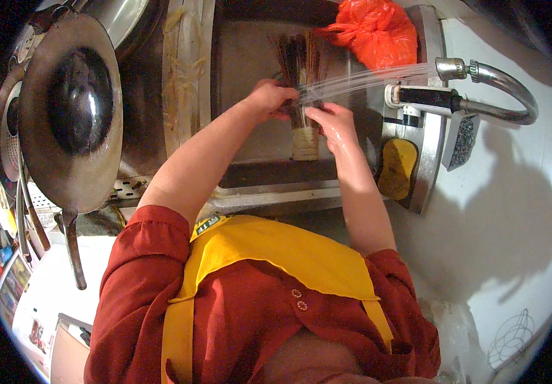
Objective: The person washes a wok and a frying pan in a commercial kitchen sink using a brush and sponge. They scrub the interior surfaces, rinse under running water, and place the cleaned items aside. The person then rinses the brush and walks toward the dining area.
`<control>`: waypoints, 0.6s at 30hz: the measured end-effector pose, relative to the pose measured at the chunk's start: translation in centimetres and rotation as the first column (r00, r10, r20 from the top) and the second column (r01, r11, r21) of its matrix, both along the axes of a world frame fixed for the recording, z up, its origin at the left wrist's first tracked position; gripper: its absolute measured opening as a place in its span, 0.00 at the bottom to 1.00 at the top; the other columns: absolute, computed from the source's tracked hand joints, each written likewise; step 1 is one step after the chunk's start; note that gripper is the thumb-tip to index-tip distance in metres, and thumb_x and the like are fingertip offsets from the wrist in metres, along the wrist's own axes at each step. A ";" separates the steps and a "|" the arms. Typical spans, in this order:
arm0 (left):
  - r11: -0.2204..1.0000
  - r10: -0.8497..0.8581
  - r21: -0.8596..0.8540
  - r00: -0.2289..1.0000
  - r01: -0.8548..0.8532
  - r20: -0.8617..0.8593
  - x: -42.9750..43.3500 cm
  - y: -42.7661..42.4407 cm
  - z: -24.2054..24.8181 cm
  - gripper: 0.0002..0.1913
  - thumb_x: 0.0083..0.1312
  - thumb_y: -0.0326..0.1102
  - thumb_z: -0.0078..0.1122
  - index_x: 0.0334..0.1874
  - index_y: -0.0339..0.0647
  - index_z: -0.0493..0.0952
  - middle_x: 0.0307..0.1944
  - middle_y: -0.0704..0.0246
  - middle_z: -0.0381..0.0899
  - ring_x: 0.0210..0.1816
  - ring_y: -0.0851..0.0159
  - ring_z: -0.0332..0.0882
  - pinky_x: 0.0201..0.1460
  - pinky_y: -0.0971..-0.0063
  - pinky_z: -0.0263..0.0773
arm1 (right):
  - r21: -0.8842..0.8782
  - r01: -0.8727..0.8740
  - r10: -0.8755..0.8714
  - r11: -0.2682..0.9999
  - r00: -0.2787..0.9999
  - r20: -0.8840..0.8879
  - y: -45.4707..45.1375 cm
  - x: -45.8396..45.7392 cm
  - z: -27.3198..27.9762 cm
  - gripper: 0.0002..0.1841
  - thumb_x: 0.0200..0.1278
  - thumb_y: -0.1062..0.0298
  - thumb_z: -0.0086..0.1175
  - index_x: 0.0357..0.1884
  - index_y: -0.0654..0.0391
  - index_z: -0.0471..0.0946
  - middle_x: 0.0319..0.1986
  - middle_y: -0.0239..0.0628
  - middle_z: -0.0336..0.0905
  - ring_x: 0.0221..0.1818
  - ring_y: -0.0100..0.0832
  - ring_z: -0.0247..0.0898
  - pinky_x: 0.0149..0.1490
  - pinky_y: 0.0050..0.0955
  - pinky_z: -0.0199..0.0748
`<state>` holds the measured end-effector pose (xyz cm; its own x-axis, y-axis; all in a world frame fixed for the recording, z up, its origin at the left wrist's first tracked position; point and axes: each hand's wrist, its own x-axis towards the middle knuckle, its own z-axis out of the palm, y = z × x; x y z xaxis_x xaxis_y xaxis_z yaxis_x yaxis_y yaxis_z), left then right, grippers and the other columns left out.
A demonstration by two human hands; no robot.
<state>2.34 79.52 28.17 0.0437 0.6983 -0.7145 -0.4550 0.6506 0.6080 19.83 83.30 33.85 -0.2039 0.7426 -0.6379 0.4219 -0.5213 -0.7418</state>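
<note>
In a metal sink (245, 53), a bristle brush, apparently a bamboo wok brush (306, 143), has its pale bound end towards me and its brown bristles fanned out away from me. My left hand (273, 99) is at the left of the brush's middle, fingers curled inward. Opposite it, my wet right hand (334, 122) has its thumb over the brush's right side. A spray of water (367, 79) strikes between the two hands. Spray and overlap hide the fingertips, so I cannot tell what either hand grips. A small dark part (278, 77) shows behind my left hand.
A curved metal faucet (521, 86) reaches in from the right. A red plastic bag (377, 33) sits at the sink's far right corner. A yellow sponge (397, 168) lies on the right ledge. At left stands a wok (81, 101) with its handle towards me.
</note>
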 end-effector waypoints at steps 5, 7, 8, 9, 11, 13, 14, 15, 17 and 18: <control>0.999 -0.033 -0.007 0.999 0.033 -0.025 -0.3 0.1 0.1 0.11 0.61 0.39 0.63 0.37 0.37 0.79 0.28 0.65 0.81 0.24 0.64 0.78 0.22 0.69 0.75 | -0.052 0.003 -0.007 0.999 0.996 -0.083 0.1 0.2 -0.1 0.16 0.55 0.71 0.65 0.45 0.66 0.80 0.37 0.35 0.81 0.36 0.25 0.75 0.40 0.24 0.71; 0.999 -0.003 -0.033 1.000 0.003 -0.016 -0.2 0.3 0.1 0.11 0.61 0.38 0.64 0.38 0.37 0.79 0.28 0.64 0.81 0.24 0.64 0.79 0.22 0.68 0.77 | -0.057 -0.008 0.003 0.998 0.996 -0.090 0.1 0.3 0.0 0.16 0.55 0.73 0.64 0.46 0.66 0.80 0.37 0.35 0.81 0.37 0.25 0.75 0.42 0.25 0.72; 0.999 0.012 -0.041 1.000 -0.012 -0.007 -0.1 0.4 0.1 0.11 0.61 0.38 0.64 0.38 0.37 0.79 0.28 0.64 0.81 0.24 0.63 0.79 0.23 0.68 0.77 | -0.054 -0.038 0.032 0.998 0.994 -0.108 0.1 0.3 0.0 0.16 0.55 0.73 0.64 0.46 0.67 0.80 0.37 0.35 0.81 0.38 0.25 0.75 0.43 0.25 0.72; 0.999 0.020 -0.049 0.999 -0.022 -0.043 -0.1 0.6 0.1 0.12 0.61 0.38 0.64 0.39 0.36 0.79 0.29 0.63 0.82 0.24 0.63 0.80 0.23 0.68 0.78 | -0.057 -0.063 0.056 0.996 0.991 -0.120 0.1 0.3 0.1 0.16 0.55 0.74 0.63 0.46 0.67 0.80 0.37 0.35 0.81 0.38 0.25 0.75 0.43 0.25 0.72; 0.999 0.025 -0.046 0.995 -0.030 -0.095 -0.1 0.8 -0.1 0.12 0.61 0.38 0.64 0.40 0.36 0.79 0.30 0.62 0.82 0.24 0.62 0.80 0.23 0.68 0.79 | -0.049 -0.087 0.081 0.995 0.989 -0.122 0.0 0.2 0.2 0.16 0.55 0.75 0.62 0.46 0.68 0.80 0.37 0.36 0.81 0.39 0.25 0.75 0.44 0.24 0.71; 0.999 0.036 -0.026 0.995 -0.039 -0.093 -0.1 0.9 -0.3 0.13 0.60 0.38 0.65 0.40 0.36 0.80 0.31 0.62 0.83 0.25 0.62 0.81 0.22 0.68 0.78 | -0.035 -0.097 0.092 0.995 0.988 -0.121 -0.2 0.1 0.3 0.16 0.55 0.75 0.61 0.46 0.69 0.79 0.37 0.36 0.81 0.39 0.25 0.74 0.45 0.24 0.71; 0.999 0.034 -0.033 0.995 -0.037 -0.093 -0.1 0.9 -0.4 0.13 0.60 0.38 0.65 0.40 0.36 0.80 0.31 0.61 0.83 0.25 0.61 0.81 0.22 0.68 0.78 | -0.025 -0.100 0.096 0.995 0.989 -0.108 -0.2 0.0 0.3 0.16 0.54 0.75 0.60 0.46 0.69 0.79 0.37 0.36 0.81 0.39 0.25 0.74 0.45 0.24 0.71; 0.999 0.027 -0.026 0.993 -0.030 -0.111 -0.1 0.9 -0.4 0.13 0.60 0.38 0.66 0.39 0.35 0.80 0.31 0.61 0.83 0.25 0.61 0.81 0.22 0.68 0.78 | -0.020 -0.114 0.111 0.993 0.987 -0.119 -0.2 -0.1 0.3 0.16 0.54 0.75 0.60 0.46 0.69 0.79 0.37 0.36 0.81 0.39 0.25 0.74 0.45 0.24 0.71; 0.998 0.008 -0.053 0.988 -0.016 -0.152 -0.1 0.9 -0.4 0.14 0.59 0.39 0.67 0.39 0.35 0.80 0.31 0.62 0.83 0.25 0.62 0.80 0.21 0.68 0.78 | -0.013 -0.119 0.117 0.993 0.986 -0.116 -0.2 -0.2 0.1 0.15 0.54 0.75 0.60 0.45 0.69 0.79 0.37 0.36 0.81 0.38 0.25 0.74 0.44 0.24 0.70; 0.998 -0.002 -0.060 0.988 -0.008 -0.156 -0.1 0.9 -0.3 0.14 0.58 0.39 0.67 0.38 0.35 0.80 0.30 0.62 0.82 0.24 0.62 0.80 0.21 0.68 0.78 | -0.009 -0.108 0.107 0.994 0.989 -0.101 -0.3 -0.2 0.0 0.15 0.54 0.75 0.60 0.44 0.69 0.80 0.36 0.36 0.81 0.38 0.25 0.74 0.44 0.24 0.70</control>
<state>2.26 80.44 27.84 -0.0738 0.6539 -0.7530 -0.3594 0.6869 0.6317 19.64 83.05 33.87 -0.3456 0.7036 -0.6209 0.3996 -0.4882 -0.7758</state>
